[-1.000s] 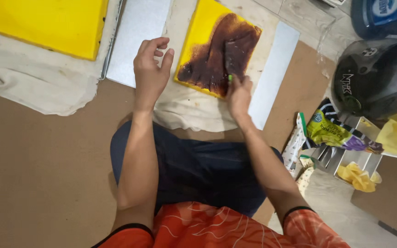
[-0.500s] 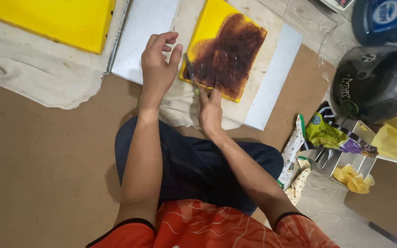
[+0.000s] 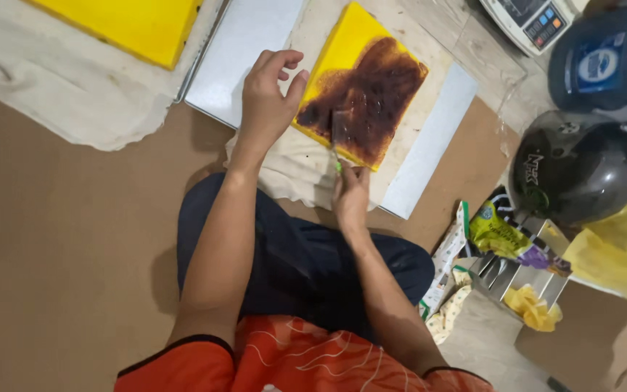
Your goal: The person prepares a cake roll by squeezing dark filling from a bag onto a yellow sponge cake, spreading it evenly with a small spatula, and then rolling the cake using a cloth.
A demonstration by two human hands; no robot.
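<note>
My right hand (image 3: 351,197) was closed around the green handle of a small spreading knife (image 3: 337,141), its flat blade lying on the dark brown spread that covered most of the square yellow sponge cake slab (image 3: 342,54). The hand sat just off the slab's near edge, over the pale cloth (image 3: 292,167) under the cake. My left hand (image 3: 268,98) gripped nothing: fingers loosely curled, thumb tip touching the slab's left edge, palm resting over the cloth and the rim of the flat grey metal tray (image 3: 244,43) beside it. The slab lay tilted like a diamond, its far corner bare yellow, the brown layer reaching the right and near edges.

Right of the cake I saw a long pale rectangular board (image 3: 429,152), partly under the cloth. All of it lay on brown cardboard flooring (image 3: 52,254). At top left, a second plain yellow cake slab (image 3: 132,22) sat on a crumpled white cloth (image 3: 52,94).

Further right: a black motorcycle helmet (image 3: 582,170), a dark blue round container with a label (image 3: 604,58), a digital scale with coloured buttons (image 3: 535,22), a yellow plastic bag (image 3: 625,250) and a green snack packet (image 3: 498,236) by a small metal rack (image 3: 524,279).

I was seated cross-legged, dark trousers, orange shirt.
</note>
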